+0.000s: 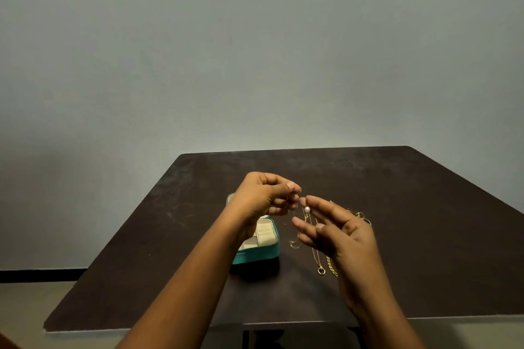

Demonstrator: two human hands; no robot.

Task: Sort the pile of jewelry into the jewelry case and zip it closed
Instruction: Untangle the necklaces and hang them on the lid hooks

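Dark table (397,235), open teal jewelry case (256,256)

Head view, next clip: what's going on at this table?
A person is sorting jewelry. Both hands are raised over the dark table: the left hand pinches one end of a fine chain carrying a pearl, and the right hand steadies it with fingers spread. The teal jewelry case sits open beneath the left wrist. More gold chains lie loose on the table.
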